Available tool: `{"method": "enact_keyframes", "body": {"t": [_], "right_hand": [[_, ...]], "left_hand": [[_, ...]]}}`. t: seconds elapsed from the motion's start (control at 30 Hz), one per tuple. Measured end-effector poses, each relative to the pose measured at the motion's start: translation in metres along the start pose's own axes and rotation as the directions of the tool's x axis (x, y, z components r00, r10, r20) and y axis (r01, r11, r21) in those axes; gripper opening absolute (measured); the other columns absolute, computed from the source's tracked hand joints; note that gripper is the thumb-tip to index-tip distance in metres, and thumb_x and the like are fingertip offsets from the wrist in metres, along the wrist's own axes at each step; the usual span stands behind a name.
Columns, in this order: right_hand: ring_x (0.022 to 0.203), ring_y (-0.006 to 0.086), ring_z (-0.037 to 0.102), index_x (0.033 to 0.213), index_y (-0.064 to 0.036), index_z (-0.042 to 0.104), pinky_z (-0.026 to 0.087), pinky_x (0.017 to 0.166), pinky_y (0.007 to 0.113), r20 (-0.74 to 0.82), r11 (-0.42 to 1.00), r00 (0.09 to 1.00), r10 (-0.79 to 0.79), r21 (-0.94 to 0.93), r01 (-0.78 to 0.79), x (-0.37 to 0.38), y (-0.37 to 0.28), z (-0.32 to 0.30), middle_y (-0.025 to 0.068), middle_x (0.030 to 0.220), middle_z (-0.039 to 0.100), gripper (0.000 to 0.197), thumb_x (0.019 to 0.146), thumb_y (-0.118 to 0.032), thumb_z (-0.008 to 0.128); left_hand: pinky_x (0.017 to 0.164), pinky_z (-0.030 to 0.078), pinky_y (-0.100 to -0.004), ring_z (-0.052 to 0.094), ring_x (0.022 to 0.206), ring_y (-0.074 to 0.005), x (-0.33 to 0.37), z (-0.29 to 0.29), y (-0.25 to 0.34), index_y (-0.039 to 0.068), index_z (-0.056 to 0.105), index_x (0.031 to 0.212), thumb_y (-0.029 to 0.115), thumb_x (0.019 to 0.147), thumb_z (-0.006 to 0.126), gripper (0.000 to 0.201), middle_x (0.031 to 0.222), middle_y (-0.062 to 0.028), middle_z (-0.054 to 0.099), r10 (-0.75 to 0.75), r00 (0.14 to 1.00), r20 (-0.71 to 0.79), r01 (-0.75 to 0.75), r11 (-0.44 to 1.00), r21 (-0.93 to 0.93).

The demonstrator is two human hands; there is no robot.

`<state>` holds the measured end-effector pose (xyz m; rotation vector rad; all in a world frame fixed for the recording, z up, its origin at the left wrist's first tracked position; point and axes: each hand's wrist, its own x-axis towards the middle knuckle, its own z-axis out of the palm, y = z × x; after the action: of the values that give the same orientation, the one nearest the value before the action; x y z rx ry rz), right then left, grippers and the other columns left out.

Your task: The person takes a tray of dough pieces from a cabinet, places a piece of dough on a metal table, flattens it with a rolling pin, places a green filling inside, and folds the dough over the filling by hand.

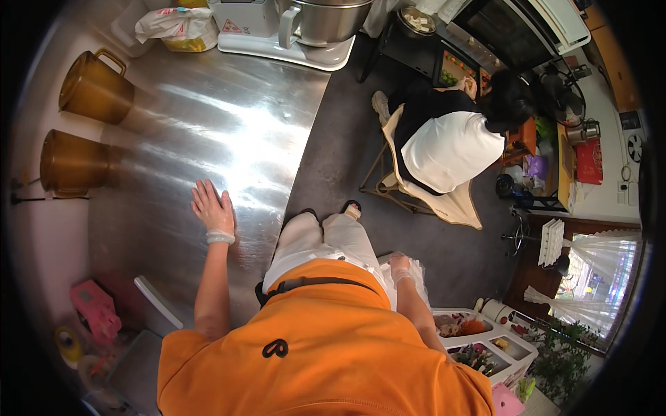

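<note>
Left hand (212,210) spread flat on stainless-steel tabletop (159,229), grasping nothing; tabletop lies at left. Right hand (399,263) low at right, beside translucent plastic bag (420,273); can't tell whether gripping it.

White glare streaks the stainless-steel tabletop (260,149), and daylight overexposes the curtained window (600,281), while the grey floor (333,163) looks dimmer. Fisheye distortion bends straight edges near the black, vignetted rim.
</note>
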<state>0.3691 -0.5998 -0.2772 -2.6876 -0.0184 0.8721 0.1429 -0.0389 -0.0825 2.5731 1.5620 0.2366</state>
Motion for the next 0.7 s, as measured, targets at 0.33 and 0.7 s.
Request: {"method": "enact_keyframes", "body": {"t": [0.33,0.7], "right_hand": [[0.085,0.0376,0.066,0.084,-0.0082,0.073,0.052,0.075,0.042,-0.045,0.998,0.998,-0.047,-0.047,0.045,-0.009,-0.029,-0.019,0.0192,0.086,0.067,0.023,0.080,-0.021,0.055],[0.085,0.0369,0.066,0.083,-0.0099,0.073,0.052,0.076,0.042,-0.051,0.982,0.993,0.110,0.158,-0.100,-0.010,-0.027,-0.014,0.0181,0.085,0.068,0.021,0.080,-0.024,0.058]], "left_hand": [[0.114,0.009,-0.0513,0.012,0.144,-0.0343,0.000,0.000,-0.001,0.010,0.024,0.149,0.044,0.098,0.038,0.063,0.156,-0.0136,0.017,-0.011,1.000,0.018,0.011,1.000,0.017],[0.114,0.009,-0.0511,0.012,0.144,-0.0340,0.000,-0.002,0.001,0.010,0.024,0.149,0.044,0.098,0.037,0.062,0.156,-0.0135,0.017,-0.010,1.000,0.024,0.011,1.000,-0.023]]}}
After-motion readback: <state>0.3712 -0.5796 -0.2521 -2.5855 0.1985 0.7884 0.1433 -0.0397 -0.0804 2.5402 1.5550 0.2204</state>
